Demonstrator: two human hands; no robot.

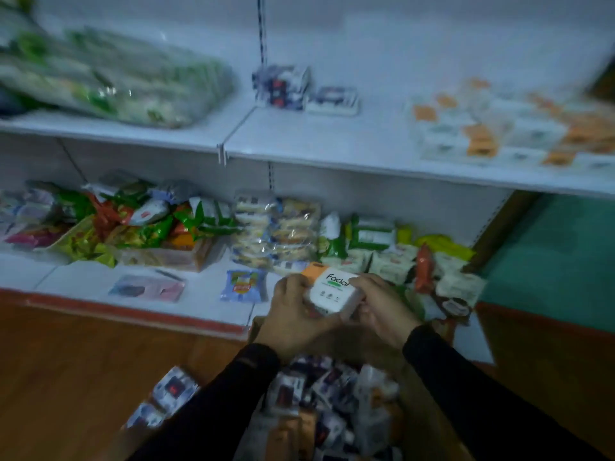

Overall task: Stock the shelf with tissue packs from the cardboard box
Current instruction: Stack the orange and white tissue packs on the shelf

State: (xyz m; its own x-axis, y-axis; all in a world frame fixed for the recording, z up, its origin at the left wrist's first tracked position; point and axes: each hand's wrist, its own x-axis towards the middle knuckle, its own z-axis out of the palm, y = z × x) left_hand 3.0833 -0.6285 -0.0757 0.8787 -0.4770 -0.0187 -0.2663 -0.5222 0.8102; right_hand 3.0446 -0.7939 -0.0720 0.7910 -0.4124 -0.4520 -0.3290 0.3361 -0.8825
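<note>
Left hand (293,319): fingers curled, grip closed on pack's left end.
Right hand (382,309): likewise gripping right end.
Sleeves: dark, both forearms extended forward.

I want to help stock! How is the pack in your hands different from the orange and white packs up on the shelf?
The held tissue pack is a single one, gripped by the left hand and right hand; the shelf packs lie many together, untouched. The held one is low by the bottom shelf; those lie higher. Both are white and orange.

White-orange tissue pack (332,291) tilted, above cardboard box (422,410).
</note>
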